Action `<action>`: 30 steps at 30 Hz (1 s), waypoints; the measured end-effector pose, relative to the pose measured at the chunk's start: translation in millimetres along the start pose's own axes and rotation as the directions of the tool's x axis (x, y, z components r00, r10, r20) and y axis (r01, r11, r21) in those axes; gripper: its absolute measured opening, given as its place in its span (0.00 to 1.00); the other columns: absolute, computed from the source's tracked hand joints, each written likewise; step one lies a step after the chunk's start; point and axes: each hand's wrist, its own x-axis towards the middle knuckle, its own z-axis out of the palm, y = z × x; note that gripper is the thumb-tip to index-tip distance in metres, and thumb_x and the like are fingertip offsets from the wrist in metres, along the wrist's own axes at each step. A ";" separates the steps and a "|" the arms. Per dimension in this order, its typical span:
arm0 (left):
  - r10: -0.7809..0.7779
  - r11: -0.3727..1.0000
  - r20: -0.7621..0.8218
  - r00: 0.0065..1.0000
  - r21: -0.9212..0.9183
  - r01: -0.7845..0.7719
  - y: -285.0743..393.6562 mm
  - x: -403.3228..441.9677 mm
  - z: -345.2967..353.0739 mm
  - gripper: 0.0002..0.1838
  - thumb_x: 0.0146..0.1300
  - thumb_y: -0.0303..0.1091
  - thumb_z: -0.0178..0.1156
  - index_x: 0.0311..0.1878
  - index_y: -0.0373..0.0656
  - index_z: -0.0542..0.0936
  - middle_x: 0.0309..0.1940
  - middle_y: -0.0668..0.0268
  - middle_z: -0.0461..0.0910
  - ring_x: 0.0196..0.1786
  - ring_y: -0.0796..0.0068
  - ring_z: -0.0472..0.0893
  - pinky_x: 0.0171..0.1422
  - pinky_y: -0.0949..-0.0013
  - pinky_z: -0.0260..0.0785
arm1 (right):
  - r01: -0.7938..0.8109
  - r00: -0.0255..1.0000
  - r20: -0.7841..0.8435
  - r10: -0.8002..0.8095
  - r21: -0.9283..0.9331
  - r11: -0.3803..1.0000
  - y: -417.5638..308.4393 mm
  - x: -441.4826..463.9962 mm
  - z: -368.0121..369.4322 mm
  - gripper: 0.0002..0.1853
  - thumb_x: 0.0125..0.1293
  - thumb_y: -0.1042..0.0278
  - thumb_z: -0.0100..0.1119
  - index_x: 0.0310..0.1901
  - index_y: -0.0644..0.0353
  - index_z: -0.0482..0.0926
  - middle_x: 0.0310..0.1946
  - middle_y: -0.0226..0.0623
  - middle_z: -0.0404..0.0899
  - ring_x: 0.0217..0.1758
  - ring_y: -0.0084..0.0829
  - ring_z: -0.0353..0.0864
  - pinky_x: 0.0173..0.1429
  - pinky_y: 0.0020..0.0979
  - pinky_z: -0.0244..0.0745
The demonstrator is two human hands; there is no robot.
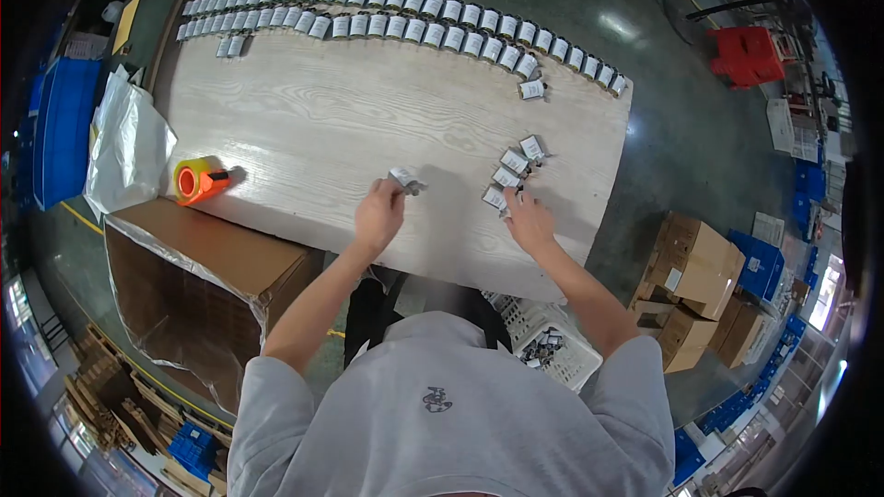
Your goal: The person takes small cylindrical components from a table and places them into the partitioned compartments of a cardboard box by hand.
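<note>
Where the table (pixel 304 138) ends at the left, an orange tape dispenser (pixel 210 184) lies near its edge. Two rows of labelled pieces (pixel 378 25) already line the table's far edge, a stray pair (pixel 229 46) just in front of them at left. Near the table's middle, the left hand (pixel 379 218) pinches a loose piece (pixel 400 176). Below the table's near edge, a white basket (pixel 578 354) holds more small parts (pixel 543 346). Toward the table's right end, the right hand (pixel 530 224) has its fingertips at an unaligned cluster (pixel 515 161); whether they grip anything, I cannot tell. Beyond it, one single piece (pixel 531 89) also lies outside the rows.
</note>
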 end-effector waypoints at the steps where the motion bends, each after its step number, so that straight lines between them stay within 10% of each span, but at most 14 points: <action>1: -0.014 0.998 -0.008 1.000 -0.063 0.014 2.8 -1.1 -13.5 0.03 0.56 0.28 0.56 0.33 0.40 0.73 0.32 0.57 0.74 0.30 0.55 0.76 0.33 0.59 0.69 | 0.044 0.999 -0.005 -0.045 -0.067 0.997 1.7 1.6 16.6 0.26 0.54 0.61 0.59 0.53 0.62 0.65 0.37 0.47 0.74 0.41 0.40 0.77 0.38 0.44 0.73; 12: -0.138 0.990 -0.585 0.799 -0.112 0.089 -15.8 -90.8 -256.6 0.05 0.56 0.20 0.56 0.36 0.37 0.74 0.26 0.67 0.73 0.30 0.80 0.76 0.31 0.77 0.66 | 0.113 0.987 -0.146 -0.067 0.334 0.936 -78.5 41.5 37.3 0.11 0.56 0.74 0.47 0.42 0.63 0.73 0.37 0.49 0.77 0.42 0.47 0.76 0.46 0.43 0.70; 17: -0.309 0.944 -0.776 0.550 -0.180 0.276 -107.3 -185.6 -331.7 0.05 0.56 0.22 0.57 0.37 0.36 0.73 0.30 0.63 0.74 0.32 0.76 0.77 0.35 0.74 0.68 | 0.088 0.992 -0.090 -0.088 -0.004 0.996 -79.9 51.4 32.2 0.10 0.59 0.71 0.47 0.41 0.57 0.76 0.36 0.44 0.75 0.42 0.45 0.75 0.44 0.43 0.70; 21: -0.392 0.848 -0.776 0.493 -0.098 0.521 -200.2 -255.0 -341.5 0.05 0.54 0.23 0.59 0.35 0.37 0.75 0.32 0.59 0.75 0.35 0.67 0.79 0.39 0.69 0.70 | 0.250 0.956 -0.141 -0.259 -0.078 0.965 -78.6 53.6 16.0 0.07 0.59 0.65 0.53 0.36 0.58 0.75 0.33 0.41 0.76 0.38 0.40 0.77 0.39 0.41 0.71; 26: -0.639 0.663 -0.609 0.471 -0.125 0.738 -275.1 -308.5 -331.6 0.06 0.53 0.28 0.58 0.35 0.40 0.77 0.31 0.55 0.78 0.39 0.55 0.78 0.42 0.59 0.70 | 0.212 0.977 -0.032 -0.211 0.251 0.944 -127.8 77.0 -26.3 0.06 0.59 0.69 0.56 0.32 0.64 0.75 0.27 0.39 0.77 0.29 0.29 0.78 0.35 0.28 0.71; 30: -0.668 0.483 -0.523 0.530 0.238 0.843 -317.8 -349.1 -332.8 0.08 0.51 0.26 0.52 0.35 0.42 0.76 0.34 0.54 0.79 0.41 0.53 0.78 0.43 0.54 0.71 | 0.369 0.928 -0.201 -0.314 0.391 0.843 -207.9 95.7 -76.0 0.05 0.63 0.72 0.51 0.35 0.64 0.72 0.32 0.39 0.76 0.34 0.26 0.77 0.39 0.26 0.70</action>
